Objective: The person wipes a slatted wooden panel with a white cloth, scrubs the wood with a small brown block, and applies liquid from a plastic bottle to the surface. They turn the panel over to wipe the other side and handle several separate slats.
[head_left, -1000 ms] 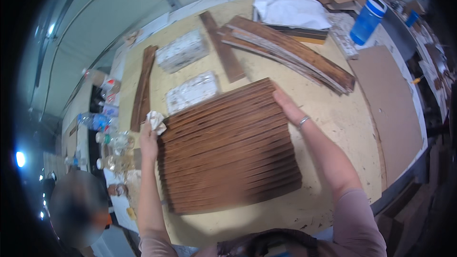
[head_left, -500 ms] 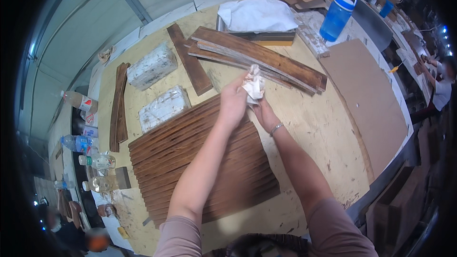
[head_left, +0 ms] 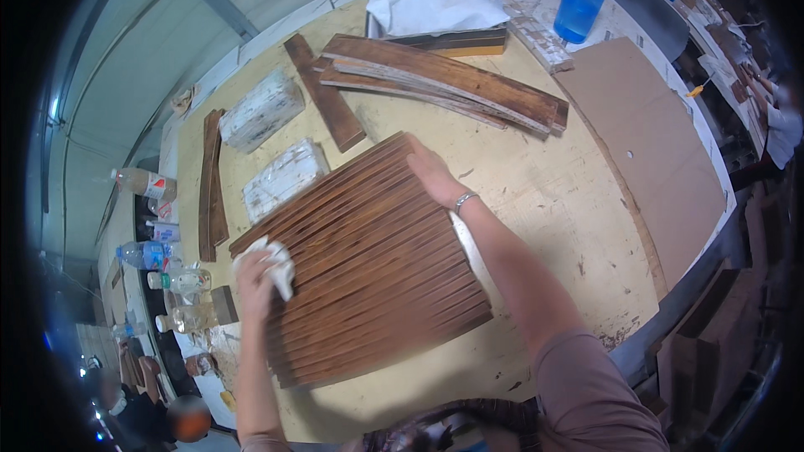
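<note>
A brown slatted wooden panel (head_left: 368, 259) lies in front of me on the table, its strips running side by side. At its left edge my left hand (head_left: 255, 283) is closed round a crumpled white cloth (head_left: 282, 272) that touches the slats. My right hand (head_left: 430, 174) grips the panel's far right corner; its fingertips are partly hidden at the edge. Just beyond the panel's far left side sit two white plastic-wrapped blocks, the nearer block (head_left: 285, 180) close to the slats and the farther block (head_left: 261, 109) behind it.
Loose brown boards (head_left: 444, 75) are stacked at the back, beside a single board (head_left: 325, 94). Narrow strips (head_left: 213, 188) lie at left, near several plastic bottles (head_left: 188, 318). A white cloth-covered tray (head_left: 440, 4), a blue bottle (head_left: 583, 0) and a cardboard sheet (head_left: 645, 151) are farther off.
My hands have separated. The left has carried the white cloth down to the panel's left edge, and the right has come to the far right corner. The panel has shifted slightly.
</note>
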The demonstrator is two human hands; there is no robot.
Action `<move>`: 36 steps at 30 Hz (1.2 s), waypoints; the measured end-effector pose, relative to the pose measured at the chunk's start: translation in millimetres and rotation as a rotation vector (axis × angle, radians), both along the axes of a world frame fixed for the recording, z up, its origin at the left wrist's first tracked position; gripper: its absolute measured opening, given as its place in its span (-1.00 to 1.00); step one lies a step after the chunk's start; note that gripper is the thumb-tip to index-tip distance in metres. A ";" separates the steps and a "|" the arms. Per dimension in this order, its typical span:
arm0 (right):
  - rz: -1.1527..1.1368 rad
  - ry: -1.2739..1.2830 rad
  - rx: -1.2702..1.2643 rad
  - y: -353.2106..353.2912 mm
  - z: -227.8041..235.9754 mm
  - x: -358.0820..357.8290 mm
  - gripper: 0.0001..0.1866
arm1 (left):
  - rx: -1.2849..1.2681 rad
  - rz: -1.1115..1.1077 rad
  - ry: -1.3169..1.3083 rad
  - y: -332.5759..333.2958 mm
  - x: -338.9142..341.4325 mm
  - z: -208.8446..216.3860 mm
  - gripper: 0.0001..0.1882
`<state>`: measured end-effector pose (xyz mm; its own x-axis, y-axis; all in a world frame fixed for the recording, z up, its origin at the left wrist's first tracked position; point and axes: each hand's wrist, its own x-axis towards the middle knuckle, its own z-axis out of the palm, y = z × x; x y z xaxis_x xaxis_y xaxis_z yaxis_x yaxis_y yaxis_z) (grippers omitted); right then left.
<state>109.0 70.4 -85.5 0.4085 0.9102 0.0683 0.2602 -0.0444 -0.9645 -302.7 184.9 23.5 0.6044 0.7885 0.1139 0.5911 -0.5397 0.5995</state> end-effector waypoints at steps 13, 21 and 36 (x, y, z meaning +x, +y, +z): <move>0.061 0.026 -0.051 -4.9 9.7 8.5 -0.38 | 0.194 -0.197 0.017 -43.2 110.4 -39.9 -0.76; 0.032 0.014 -0.025 -0.6 7.2 2.1 -0.38 | 0.062 0.457 0.091 27.1 -84.3 2.1 -0.78; 0.036 0.051 -0.115 -8.6 12.4 7.3 -0.33 | 0.115 -0.178 0.150 19.7 128.9 -34.4 -0.59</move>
<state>116.3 61.8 -73.1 0.3752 0.9251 -0.0576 0.2145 -0.1471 -0.9656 -173.8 204.6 -10.9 0.7491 0.6556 0.0956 0.5585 -0.7025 0.4412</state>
